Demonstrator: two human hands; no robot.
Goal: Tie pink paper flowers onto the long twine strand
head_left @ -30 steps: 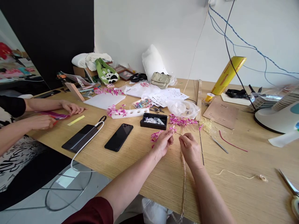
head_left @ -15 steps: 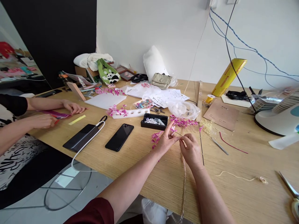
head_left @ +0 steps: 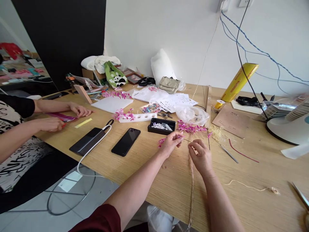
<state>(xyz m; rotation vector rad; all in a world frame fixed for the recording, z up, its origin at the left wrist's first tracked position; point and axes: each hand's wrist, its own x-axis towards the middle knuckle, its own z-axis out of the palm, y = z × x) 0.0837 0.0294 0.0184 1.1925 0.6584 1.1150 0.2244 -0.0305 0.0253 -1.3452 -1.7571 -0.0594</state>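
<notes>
Just in front of the black tray (head_left: 161,125), my left hand (head_left: 172,143) is closed in a pinch on a small pink flower piece. My right hand (head_left: 199,154) is beside it on the right, fingertips pinched together; what they hold, if anything, is too small to make out. The two hands are a little apart. Pink flowers (head_left: 190,127) lie beyond them, and more pink petals (head_left: 161,141) show at the left of my left hand. A braided cord (head_left: 192,187) runs from below my right hand over the table's front edge.
A phone (head_left: 126,141) and a power bank (head_left: 87,141) with a white cable lie left. Another person's hands (head_left: 54,124) hold red-handled scissors at purple material. Tweezers (head_left: 229,153), a red strip (head_left: 242,153), thread (head_left: 253,186) and scissors (head_left: 300,195) lie right.
My hands have moved apart slightly, and my left fingers, stretched upward before, are now curled in. The whole view has shifted a little.
</notes>
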